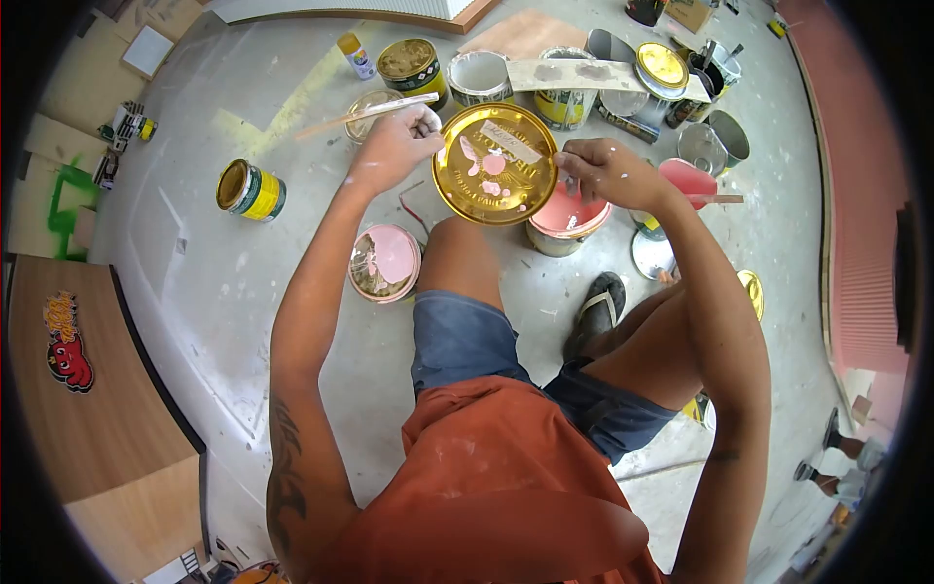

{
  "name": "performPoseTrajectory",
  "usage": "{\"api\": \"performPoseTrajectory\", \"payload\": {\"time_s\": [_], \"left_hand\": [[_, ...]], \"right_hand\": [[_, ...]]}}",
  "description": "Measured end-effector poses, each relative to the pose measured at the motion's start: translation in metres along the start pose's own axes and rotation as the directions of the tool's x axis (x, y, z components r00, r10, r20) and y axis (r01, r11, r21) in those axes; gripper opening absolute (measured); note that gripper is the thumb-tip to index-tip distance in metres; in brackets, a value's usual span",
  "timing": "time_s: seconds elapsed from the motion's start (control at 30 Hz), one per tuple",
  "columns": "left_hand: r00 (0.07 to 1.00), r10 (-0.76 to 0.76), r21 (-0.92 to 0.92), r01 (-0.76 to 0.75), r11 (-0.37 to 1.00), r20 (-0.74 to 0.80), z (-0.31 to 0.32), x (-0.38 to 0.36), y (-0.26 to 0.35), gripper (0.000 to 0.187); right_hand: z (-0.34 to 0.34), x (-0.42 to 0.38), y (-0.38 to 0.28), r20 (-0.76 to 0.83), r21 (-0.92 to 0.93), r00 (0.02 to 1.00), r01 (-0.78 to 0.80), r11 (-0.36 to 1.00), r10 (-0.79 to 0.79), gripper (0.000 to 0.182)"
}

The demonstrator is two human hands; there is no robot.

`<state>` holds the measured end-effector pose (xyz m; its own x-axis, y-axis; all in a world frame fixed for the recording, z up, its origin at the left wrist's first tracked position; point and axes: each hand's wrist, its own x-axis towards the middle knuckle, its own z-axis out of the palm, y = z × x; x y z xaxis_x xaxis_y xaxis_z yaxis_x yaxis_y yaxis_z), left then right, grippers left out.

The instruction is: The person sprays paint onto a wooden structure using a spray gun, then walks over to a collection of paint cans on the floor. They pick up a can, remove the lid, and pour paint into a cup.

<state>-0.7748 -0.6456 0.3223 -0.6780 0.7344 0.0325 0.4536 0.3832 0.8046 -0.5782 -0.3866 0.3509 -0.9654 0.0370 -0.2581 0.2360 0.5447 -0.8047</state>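
Observation:
Both hands are raised at a round gold can lid (482,187) with pink paint spots and a strip of tape on it. My left hand (401,144) is closed at the lid's left edge, and a pale, flat stick (375,114) lies across behind its knuckles. My right hand (605,167) pinches the lid's right edge. Just below and behind that hand stands an open can of pink paint (567,220). A lid coated in pink (386,263) lies on the floor by my left knee.
A yellow-labelled can (261,195) lies at the left. Several cans, including a brown-topped one (409,66), stand at the back beside a spray can (356,56). A board (584,75) bridges some cans. A pink-coated scoop (689,182) is at the right. Another person's legs (851,465) show far right.

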Motion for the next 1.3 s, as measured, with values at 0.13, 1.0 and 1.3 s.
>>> {"api": "performPoseTrajectory", "payload": {"time_s": [0.13,1.0,1.3], "left_hand": [[0.999,0.019,0.013,-0.018,1.0,-0.03,0.013,0.001,-0.007,0.016],[0.95,0.093,-0.118,-0.133,0.984,-0.299,0.03,-0.012,0.021,0.014],[0.917,0.252,0.185,-0.202,0.962,-0.308,0.045,-0.026,0.034,0.077]], "right_hand": [[-0.005,-0.002,-0.002,0.023,-0.054,0.999,-0.021,0.998,0.023,0.039],[-0.006,-0.01,-0.005,-0.154,-0.128,0.988,-0.006,0.992,-0.014,0.034],[0.002,-0.007,-0.009,-0.234,-0.065,0.972,-0.009,0.998,-0.007,0.037]]}}
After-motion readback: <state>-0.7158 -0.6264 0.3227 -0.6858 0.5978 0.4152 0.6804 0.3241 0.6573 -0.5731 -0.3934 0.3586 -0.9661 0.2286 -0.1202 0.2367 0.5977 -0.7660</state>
